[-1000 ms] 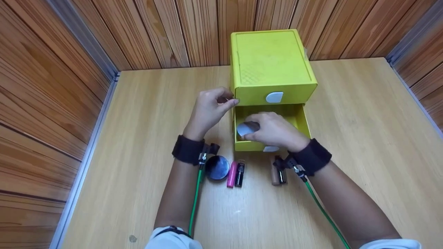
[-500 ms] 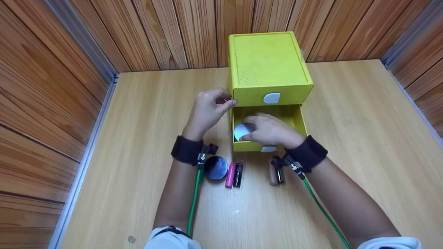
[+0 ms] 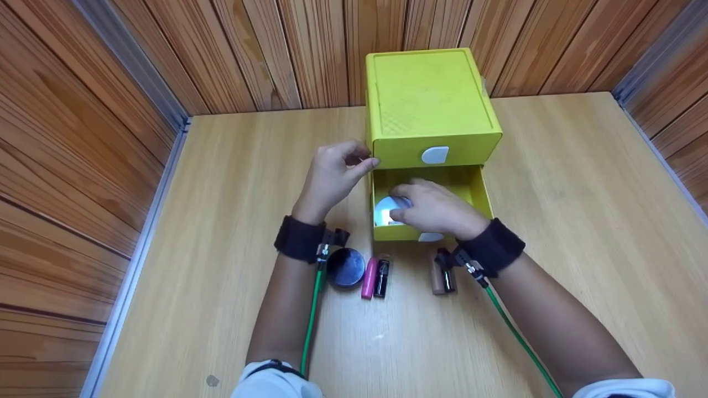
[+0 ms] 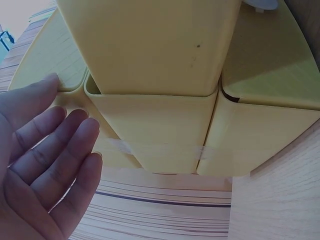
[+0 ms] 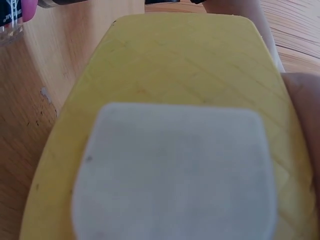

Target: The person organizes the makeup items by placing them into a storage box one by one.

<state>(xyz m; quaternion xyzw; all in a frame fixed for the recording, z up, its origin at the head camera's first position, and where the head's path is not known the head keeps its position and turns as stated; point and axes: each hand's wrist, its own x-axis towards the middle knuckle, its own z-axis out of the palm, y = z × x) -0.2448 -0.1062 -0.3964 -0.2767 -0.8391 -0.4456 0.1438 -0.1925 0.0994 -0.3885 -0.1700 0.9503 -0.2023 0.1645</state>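
Note:
A yellow two-drawer box (image 3: 434, 94) stands at the back of the table, its lower drawer (image 3: 473, 185) pulled out. My right hand (image 3: 437, 207) reaches down into that drawer. Between its thumb and fingers it holds a round, shiny, mirror-like disc (image 3: 383, 211), tilted near the drawer's left wall. The finger ends are partly hidden behind the disc. My left hand (image 3: 332, 174) is at the box's left front edge, fingers loosely bent and holding nothing. In the left wrist view, the left hand's thumb (image 4: 42, 90) is close to the box's edge.
In front of the drawer lie a dark round compact (image 3: 346, 267), a pink tube (image 3: 370, 278) and a black tube (image 3: 381, 278). A brownish tube (image 3: 437, 278) and another dark tube (image 3: 449, 281) lie by the right wrist. Wooden panels (image 3: 321, 50) rise behind the table.
The disc in the drawer has tilted and now catches a bright reflection. My right thumb has shifted from its lower edge onto its face. The left hand stays where it was.

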